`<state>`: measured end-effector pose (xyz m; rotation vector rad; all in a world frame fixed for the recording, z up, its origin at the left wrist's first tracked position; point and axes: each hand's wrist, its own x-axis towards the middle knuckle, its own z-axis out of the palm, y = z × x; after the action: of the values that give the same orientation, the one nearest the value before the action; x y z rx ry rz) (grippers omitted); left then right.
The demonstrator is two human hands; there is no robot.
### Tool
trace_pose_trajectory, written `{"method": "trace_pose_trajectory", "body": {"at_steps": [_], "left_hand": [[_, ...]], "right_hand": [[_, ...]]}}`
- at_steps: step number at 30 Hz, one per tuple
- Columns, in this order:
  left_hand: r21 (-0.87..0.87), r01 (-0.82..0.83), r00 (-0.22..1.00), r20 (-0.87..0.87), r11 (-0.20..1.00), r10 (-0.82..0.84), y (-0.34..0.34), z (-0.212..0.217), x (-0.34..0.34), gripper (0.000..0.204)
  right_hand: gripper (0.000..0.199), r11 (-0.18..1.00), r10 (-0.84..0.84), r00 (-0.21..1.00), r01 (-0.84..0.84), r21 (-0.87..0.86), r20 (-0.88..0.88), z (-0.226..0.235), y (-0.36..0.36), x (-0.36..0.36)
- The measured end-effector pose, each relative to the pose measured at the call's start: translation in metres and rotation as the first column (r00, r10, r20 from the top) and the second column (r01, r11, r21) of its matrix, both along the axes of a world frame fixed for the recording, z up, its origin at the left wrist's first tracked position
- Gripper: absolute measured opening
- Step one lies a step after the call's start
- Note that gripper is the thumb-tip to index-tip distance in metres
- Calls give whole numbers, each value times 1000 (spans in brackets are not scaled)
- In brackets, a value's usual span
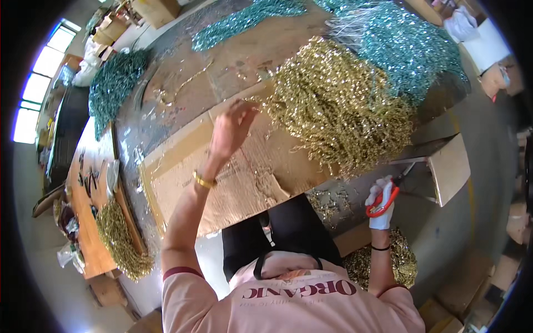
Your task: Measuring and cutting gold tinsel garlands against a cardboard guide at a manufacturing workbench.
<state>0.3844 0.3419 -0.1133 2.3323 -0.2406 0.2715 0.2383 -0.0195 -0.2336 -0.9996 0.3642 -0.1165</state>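
My left hand (230, 129) is bare, with a gold bangle at the wrist, and reaches over a flattened cardboard sheet (183, 177) toward the edge of a big heap of gold tinsel strands (338, 108). Its fingers are apart and hover at the thin strands at the heap's left edge; I cannot see a firm grip. My right hand (381, 202) wears a white glove and holds red-handled scissors (384, 198) low at the right, off the table's edge, blades pointing up and to the right.
Teal tinsel heaps lie at the back right (411, 44), back middle (244, 19) and left (114, 83). More gold tinsel sits on the floor by my right elbow (397, 261) and at the left bench (119, 241). A cardboard box (449, 169) stands at the right.
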Motion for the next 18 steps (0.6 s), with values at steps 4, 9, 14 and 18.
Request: {"method": "trace_pose_trajectory", "body": {"at_steps": [4,9,14,18], "left_hand": [[240,189,882,384,952,-272,-25,-20,118,10],[425,188,864,358,886,-354,-70,-34,206,29],[158,439,898,-82,884,-431,-73,-28,208,27],[39,494,868,-78,869,-490,-56,-7,181,18]], "right_hand": [[26,1000,-25,981,22,-17,-190,-3,11,5],[28,987,-114,976,133,90,-188,16,30,-9],[35,972,-234,902,230,-54,-362,1,16,-31],[33,948,-223,902,289,133,-370,3,12,-28]]}}
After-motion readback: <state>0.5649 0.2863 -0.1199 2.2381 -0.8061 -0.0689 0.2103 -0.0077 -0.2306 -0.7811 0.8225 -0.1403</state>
